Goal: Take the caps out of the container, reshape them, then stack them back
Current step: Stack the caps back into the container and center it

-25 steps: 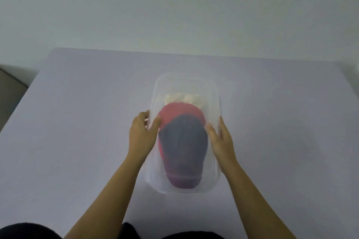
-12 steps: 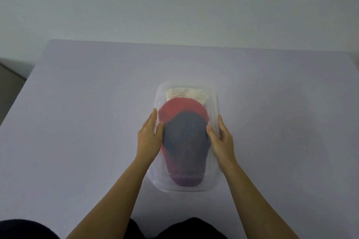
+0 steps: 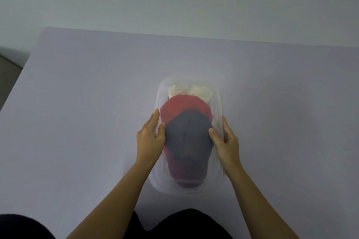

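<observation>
A clear plastic container (image 3: 218, 103) stands on the lavender table (image 3: 77, 122) in front of me. Inside lie three stacked caps: a navy cap (image 3: 187, 137) on top with its brim toward me, a red cap (image 3: 182, 106) under it, and a cream cap (image 3: 200, 91) at the far end. My left hand (image 3: 149, 139) pinches the container's left wall, fingers outside and thumb inside against the navy cap. On the opposite wall my right hand (image 3: 226, 143) pinches the same way, thumb inside by the cap's crown.
The table's far edge meets a pale wall. Its left edge drops to a darker floor (image 3: 7, 72). My dark-clothed legs (image 3: 184, 223) sit at the near edge.
The container has slid a little toward me with both hands on its sides. My left fingers have straightened along the wall.
</observation>
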`<action>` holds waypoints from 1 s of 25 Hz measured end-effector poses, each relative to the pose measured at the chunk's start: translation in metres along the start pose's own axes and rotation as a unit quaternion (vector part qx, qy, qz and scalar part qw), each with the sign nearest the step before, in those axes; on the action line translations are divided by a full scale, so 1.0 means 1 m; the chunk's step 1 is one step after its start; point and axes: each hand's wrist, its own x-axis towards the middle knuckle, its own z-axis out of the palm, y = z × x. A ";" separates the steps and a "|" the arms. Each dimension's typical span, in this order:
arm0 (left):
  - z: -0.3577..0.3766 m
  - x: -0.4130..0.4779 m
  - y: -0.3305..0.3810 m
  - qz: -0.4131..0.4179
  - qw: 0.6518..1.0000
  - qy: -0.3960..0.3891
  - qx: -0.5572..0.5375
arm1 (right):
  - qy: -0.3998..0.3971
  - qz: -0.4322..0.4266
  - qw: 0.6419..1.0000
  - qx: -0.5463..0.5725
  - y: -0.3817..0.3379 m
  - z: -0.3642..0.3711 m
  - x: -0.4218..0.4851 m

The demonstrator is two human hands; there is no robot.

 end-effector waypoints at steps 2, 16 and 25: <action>0.000 -0.001 -0.001 0.007 1.000 -0.002 0.001 | 0.008 -0.008 1.000 -0.017 0.001 0.001 -0.001; 0.008 0.000 -0.008 0.010 1.000 0.007 0.013 | 0.016 -0.034 0.997 -0.062 0.010 0.003 0.000; 0.013 -0.003 -0.008 0.015 0.999 0.011 0.048 | 0.070 -0.128 0.976 -0.160 0.015 0.007 -0.005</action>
